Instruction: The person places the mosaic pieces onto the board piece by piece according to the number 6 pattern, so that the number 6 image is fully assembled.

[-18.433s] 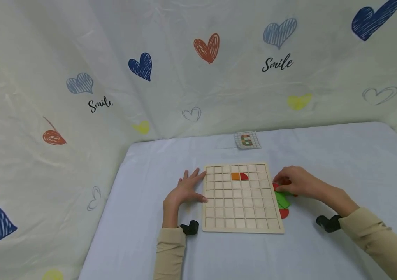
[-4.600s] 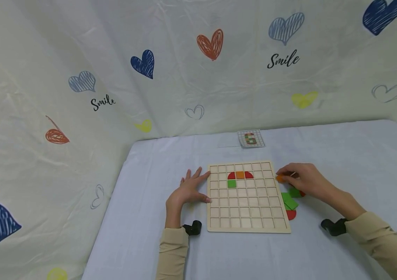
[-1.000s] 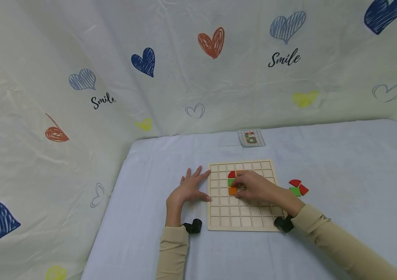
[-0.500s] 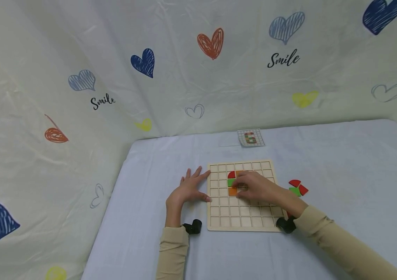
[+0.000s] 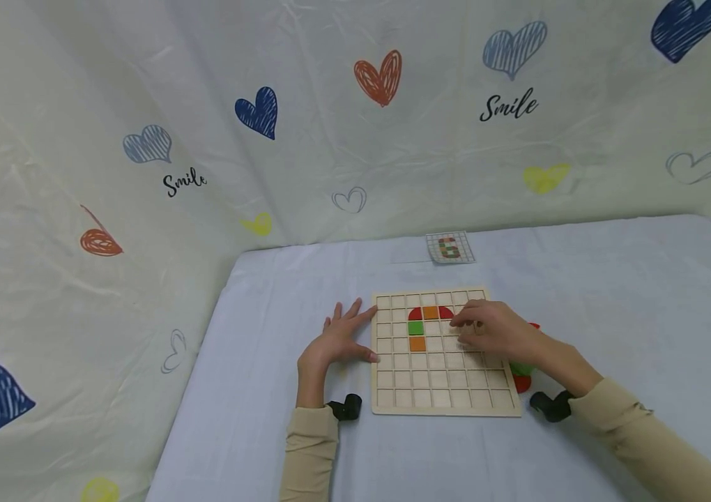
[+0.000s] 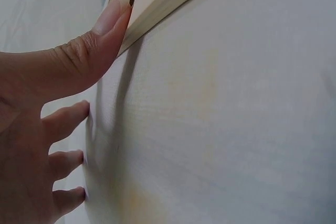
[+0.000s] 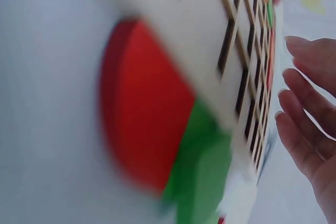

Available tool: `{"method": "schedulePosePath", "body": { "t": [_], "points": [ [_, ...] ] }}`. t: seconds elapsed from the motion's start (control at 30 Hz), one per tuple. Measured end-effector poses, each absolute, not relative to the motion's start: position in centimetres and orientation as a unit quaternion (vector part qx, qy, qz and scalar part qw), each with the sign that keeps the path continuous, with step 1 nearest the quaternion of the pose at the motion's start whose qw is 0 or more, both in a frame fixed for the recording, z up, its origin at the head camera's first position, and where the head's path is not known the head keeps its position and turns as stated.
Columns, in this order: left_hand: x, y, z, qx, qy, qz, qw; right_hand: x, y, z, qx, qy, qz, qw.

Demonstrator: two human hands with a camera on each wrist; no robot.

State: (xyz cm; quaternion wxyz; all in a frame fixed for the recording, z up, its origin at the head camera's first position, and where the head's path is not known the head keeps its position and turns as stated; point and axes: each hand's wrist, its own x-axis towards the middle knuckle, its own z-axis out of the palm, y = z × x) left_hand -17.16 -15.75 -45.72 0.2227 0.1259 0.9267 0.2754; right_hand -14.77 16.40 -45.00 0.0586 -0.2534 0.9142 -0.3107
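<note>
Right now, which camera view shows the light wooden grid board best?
The head view: it shows the light wooden grid board from above, nearly whole, though the right hand hides some. The left wrist view catches just a strip at the top; the right wrist view shows it steeply slanted and partly blurred.

The left hand [image 5: 338, 339] lay with its fingers fanned out and its thumb well apart from them. Its forearm [image 5: 309, 387] ran almost straight forward. The right hand [image 5: 496, 332] had loosely bent fingers, with the thumb apart from the fingertips; the right forearm [image 5: 567, 364] slanted inward.
</note>
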Motion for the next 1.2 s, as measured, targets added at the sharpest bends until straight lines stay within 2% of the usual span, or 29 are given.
{"method": "schedulePosePath", "body": {
  "t": [0.63,0.97,1.2],
  "points": [
    [-17.1,-15.7,-45.6,0.127,0.929,0.267,0.221,-12.8,21.7,-46.1,-0.217,0.935,-0.279,0.001],
    [-17.3,-15.5,-45.9,0.124,0.932,0.255,0.227,-12.8,23.6,-46.5,-0.225,0.933,-0.281,0.009],
    [-17.2,-15.7,-45.7,0.116,0.932,0.259,0.226,-12.8,24.3,-46.2,-0.231,0.936,-0.262,0.034]
  ]
}}
